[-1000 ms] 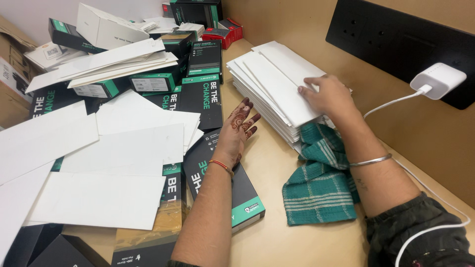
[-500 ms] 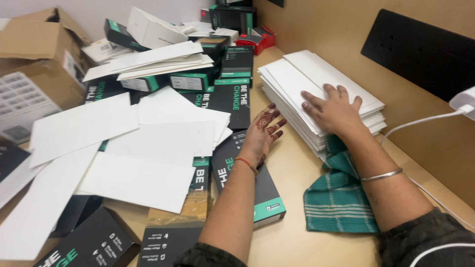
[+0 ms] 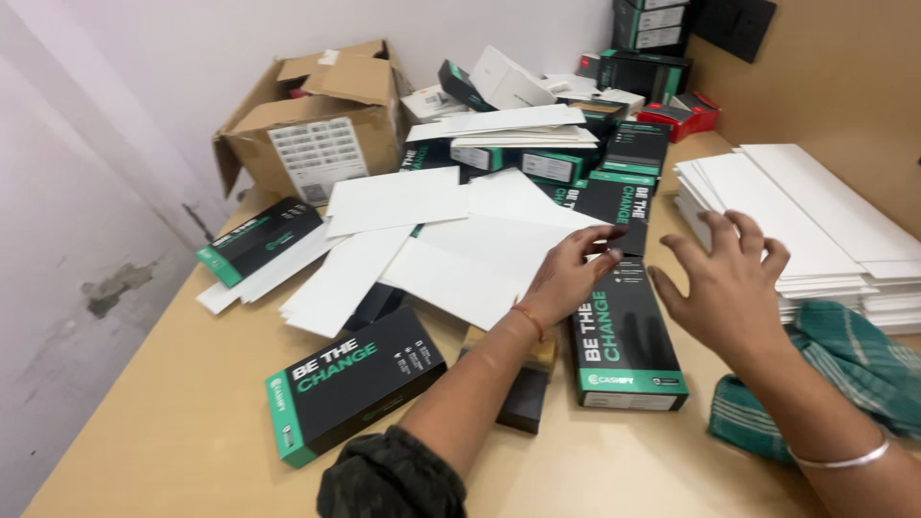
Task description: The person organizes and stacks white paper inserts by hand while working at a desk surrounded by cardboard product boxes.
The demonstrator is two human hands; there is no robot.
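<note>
Hands both empty: left hand [image 3: 566,278] spread over loose white card sheets [image 3: 480,254], right hand [image 3: 724,283] hovering beside. Sheets judged light, stiff, slippery; best pinched by edges.

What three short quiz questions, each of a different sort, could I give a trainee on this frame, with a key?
1. True or false: the left hand rests on the loose white sheets.
2. Which lies on the table just under the right hand?
A. an open cardboard box
B. a black and green flat box
C. a red box
3. Fill in: beside the right forearm, against the white card stack, lies a green checked ____.

Key:
1. True; its fingers lie on the sheets' edge.
2. B, the black and green flat box.
3. Cloth.
</note>
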